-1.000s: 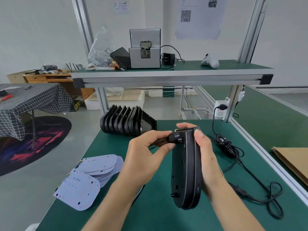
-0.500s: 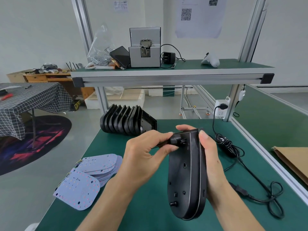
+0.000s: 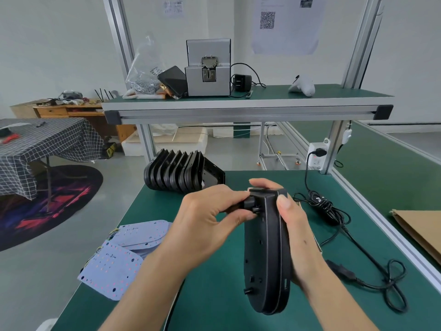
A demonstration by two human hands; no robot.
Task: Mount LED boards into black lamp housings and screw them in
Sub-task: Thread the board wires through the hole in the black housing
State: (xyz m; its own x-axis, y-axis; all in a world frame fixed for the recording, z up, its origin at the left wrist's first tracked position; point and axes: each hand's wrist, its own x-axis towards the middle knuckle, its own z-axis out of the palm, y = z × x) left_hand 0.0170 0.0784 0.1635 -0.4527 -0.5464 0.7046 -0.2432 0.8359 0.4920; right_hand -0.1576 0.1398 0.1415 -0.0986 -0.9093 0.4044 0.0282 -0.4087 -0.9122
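Note:
A black lamp housing (image 3: pixel 267 254) stands on edge in the air above the green bench. My right hand (image 3: pixel 296 232) grips it from the right, fingers curled over its top end. My left hand (image 3: pixel 205 225) pinches a small black connector (image 3: pixel 250 205) that sticks out near the top of the housing's left face. A dark cable runs from that connector under my left palm. To the left lies a pile of pale blue LED boards (image 3: pixel 124 254) on the bench. At the bench's far edge leans a row of several black housings (image 3: pixel 179 174).
A coiled black power cord (image 3: pixel 329 209) runs to a wall socket (image 3: pixel 316 156) at the right. On the upper shelf (image 3: pixel 238 106) stand a grey screw feeder (image 3: pixel 208 68), a bag of screws (image 3: pixel 143 75) and a white tool (image 3: pixel 303 86). Cardboard (image 3: pixel 420 232) lies far right.
The housing has turned a little more edge-on and shifted slightly. My left hand keeps its pinch on the connector, and my right hand keeps its grip.

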